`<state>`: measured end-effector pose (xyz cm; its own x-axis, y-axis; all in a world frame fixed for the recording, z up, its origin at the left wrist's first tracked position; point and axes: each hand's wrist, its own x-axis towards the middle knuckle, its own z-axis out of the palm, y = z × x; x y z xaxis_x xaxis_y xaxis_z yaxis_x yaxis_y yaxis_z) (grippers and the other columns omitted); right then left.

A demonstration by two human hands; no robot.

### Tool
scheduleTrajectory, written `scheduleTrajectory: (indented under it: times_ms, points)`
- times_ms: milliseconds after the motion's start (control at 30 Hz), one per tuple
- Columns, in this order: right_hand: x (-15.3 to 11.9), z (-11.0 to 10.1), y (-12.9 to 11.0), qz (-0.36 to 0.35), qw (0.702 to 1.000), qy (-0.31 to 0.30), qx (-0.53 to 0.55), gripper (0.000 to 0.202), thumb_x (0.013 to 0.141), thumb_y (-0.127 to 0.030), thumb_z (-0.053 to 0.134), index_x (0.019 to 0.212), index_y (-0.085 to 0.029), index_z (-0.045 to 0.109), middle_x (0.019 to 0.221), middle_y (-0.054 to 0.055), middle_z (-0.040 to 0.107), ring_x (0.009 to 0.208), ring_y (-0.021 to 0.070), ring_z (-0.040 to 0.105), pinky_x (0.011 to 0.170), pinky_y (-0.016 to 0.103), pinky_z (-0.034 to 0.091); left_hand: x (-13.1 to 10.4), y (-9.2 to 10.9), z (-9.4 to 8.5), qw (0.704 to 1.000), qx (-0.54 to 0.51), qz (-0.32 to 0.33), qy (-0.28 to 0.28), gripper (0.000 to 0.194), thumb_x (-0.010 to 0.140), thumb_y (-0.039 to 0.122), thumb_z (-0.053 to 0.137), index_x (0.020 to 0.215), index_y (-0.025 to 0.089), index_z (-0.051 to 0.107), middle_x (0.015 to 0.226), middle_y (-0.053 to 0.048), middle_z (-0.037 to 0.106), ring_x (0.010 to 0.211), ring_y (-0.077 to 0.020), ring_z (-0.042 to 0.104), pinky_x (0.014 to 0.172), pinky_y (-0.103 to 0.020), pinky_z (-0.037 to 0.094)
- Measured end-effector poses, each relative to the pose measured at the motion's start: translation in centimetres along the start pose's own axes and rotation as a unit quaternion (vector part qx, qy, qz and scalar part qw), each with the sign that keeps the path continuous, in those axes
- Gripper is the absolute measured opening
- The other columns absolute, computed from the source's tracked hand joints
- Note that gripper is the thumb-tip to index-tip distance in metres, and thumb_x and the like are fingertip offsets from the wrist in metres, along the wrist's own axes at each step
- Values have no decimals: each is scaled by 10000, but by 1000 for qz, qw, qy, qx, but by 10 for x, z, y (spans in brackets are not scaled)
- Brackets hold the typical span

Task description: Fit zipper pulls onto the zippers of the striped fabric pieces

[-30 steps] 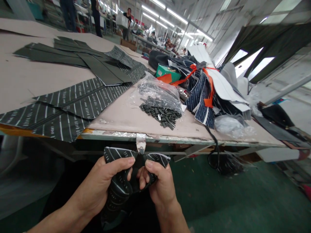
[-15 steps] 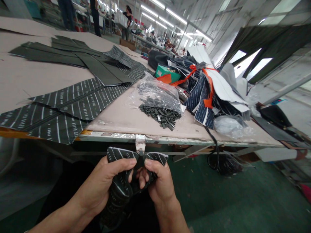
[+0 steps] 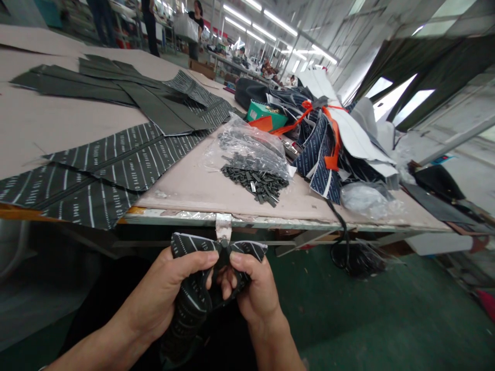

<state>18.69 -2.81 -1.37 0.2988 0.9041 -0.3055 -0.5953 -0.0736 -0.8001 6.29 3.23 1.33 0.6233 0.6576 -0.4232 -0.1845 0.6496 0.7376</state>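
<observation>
Dark striped cloth [image 3: 190, 245] is stretching sideways from the left hand [image 3: 176, 278] to the right hand [image 3: 257, 288], each pinching it under the thumb. Its middle is sitting right at the metal clip [image 3: 223, 226] on the table [image 3: 181, 198] edge, both hands lying about equally near; more cloth is hanging below the left.

Textile wkshop: cut fabric pcs [image 3: 112, 154] on worktable [image 3: 193, 185], tube lights [image 3: 281, 24] o/head, ppl [image 3: 150, 26] in bkgd

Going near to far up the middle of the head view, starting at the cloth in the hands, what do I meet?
Held striped cloth, metal tab, heap of small dark pieces, green box.
</observation>
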Motion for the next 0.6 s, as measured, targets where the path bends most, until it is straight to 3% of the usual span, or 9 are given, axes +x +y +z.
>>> scheduleTrajectory:
  times_ms: [600]
  points:
    - [2,-2,-8,10,999,-30,-26,335,626,-360,700,384,-173,562,362,14,523,319,104,474,368,207,322,2,-1,1,1000,4,-11,18,333,651,371,831,456,168,653,508,-70,714,499,-201,652,536,-264,511]
